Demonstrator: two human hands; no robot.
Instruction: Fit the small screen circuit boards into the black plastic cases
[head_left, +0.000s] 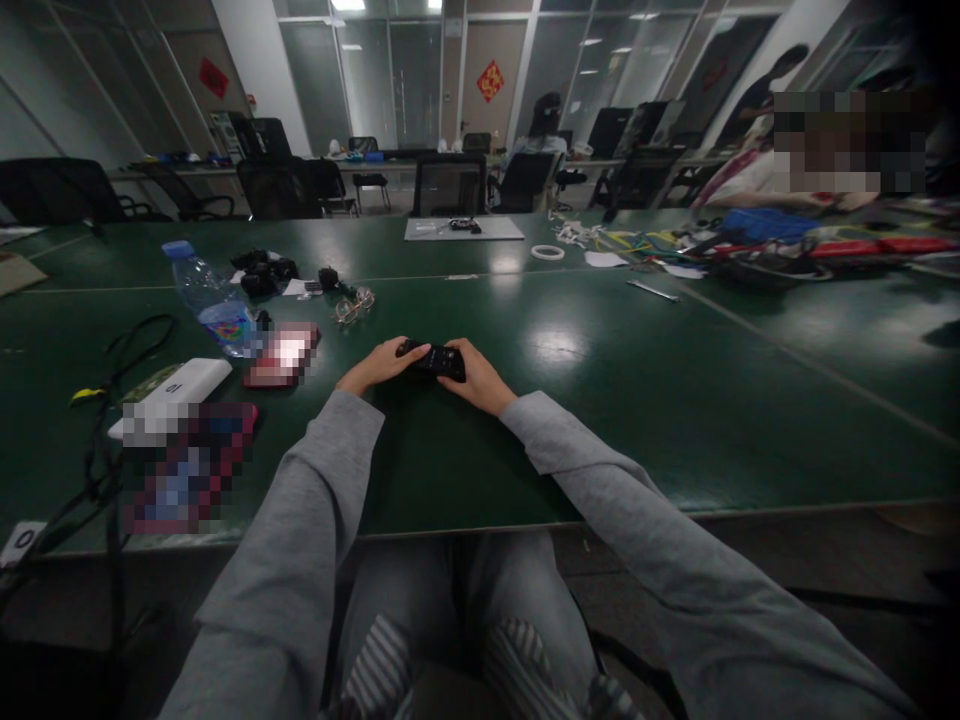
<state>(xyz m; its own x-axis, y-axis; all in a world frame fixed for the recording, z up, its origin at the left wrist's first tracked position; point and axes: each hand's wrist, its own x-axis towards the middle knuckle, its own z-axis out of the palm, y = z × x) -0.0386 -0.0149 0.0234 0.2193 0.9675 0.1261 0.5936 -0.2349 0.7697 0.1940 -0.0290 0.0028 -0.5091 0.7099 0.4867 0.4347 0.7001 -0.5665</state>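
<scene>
Both of my hands grip a small black handheld device with buttons (432, 359), close above or on the green table (450, 470). My left hand (379, 364) is closed on its left end, with the thumb lying across the top. Around the right end my right hand (478, 376) is closed, fingers at the far side and thumb at the near edge. Small markings show on the device's upper face, too small to read. The undersides of my fingers are hidden.
At left are a tilted-looking plastic bottle (214, 300), a red-edged phone (259, 372), a white power bank (180, 390), another phone (191, 470) and black cables (97, 460). Wire-rimmed glasses (354, 305) lie farther back. A tape roll (547, 252) and a person (795, 170) are at far right.
</scene>
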